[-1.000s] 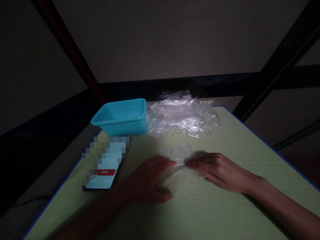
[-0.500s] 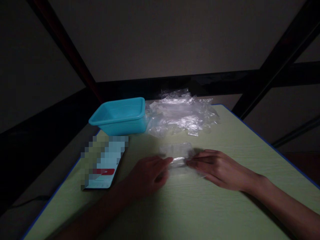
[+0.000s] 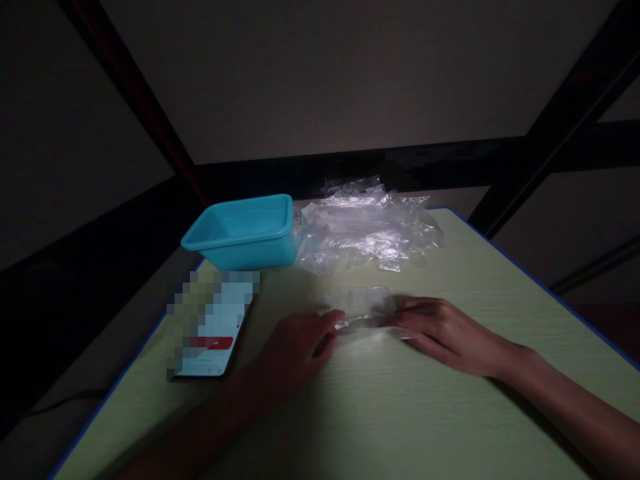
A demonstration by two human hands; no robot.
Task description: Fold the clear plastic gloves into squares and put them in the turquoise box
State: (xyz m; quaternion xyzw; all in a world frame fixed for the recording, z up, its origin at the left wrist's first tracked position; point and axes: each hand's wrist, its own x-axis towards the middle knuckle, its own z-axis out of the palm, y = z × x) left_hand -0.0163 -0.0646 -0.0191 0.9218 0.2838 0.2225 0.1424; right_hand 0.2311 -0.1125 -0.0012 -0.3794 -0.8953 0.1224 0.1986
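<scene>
A small clear plastic piece point(image 3: 361, 308), perhaps a folded bag or glove, lies on the pale green table point(image 3: 400, 413) between my two hands. My left hand point(image 3: 295, 343) pinches its left end with fingers closed. My right hand point(image 3: 440, 330) holds its right end, fingers pressed together on the film. Both hands rest low on the tabletop. The light is dim and the plastic's exact shape is hard to make out.
A heap of crumpled clear plastic point(image 3: 365, 230) lies at the table's far edge. Left of it stands a turquoise tub point(image 3: 243, 233). A phone with a lit screen point(image 3: 213, 327) lies near the left edge. Dark frame bars cross behind.
My left hand has drawn back from lying over the plastic and now pinches its left end. My right hand has slid slightly right, stretching the piece between them.
</scene>
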